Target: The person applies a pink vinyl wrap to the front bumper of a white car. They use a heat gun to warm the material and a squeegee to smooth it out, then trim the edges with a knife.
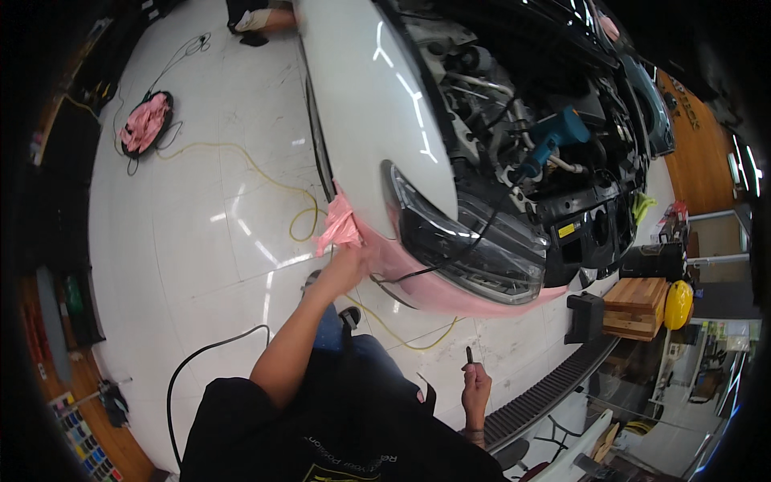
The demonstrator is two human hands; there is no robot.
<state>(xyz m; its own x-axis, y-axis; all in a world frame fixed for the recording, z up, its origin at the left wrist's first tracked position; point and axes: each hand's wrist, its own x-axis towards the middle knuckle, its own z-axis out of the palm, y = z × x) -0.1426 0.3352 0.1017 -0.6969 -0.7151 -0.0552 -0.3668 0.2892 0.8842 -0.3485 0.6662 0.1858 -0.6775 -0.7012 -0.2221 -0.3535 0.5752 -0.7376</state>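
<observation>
My left hand (351,267) is against the front corner of the car's bumper, at the edge of a glossy pink film (450,296) covering it. Its fingers are blurred, so their grip is unclear. Just above this hand, a loose crumpled flap of the pink film (340,225) sticks out by the wheel arch. Lower down and away from the car, my right hand (475,389) is closed around a slim dark hand tool (469,354) pointing upward; its exact kind is too small to tell. Beside the film sits the dark headlight (474,245).
A teal heat gun (554,138) lies in the open engine bay, its black cord (482,233) draped over the headlight. A yellow hose (257,165) snakes across the floor. Wooden blocks (634,308) and a black step (584,317) stand right. Another person (261,20) is beyond the fender.
</observation>
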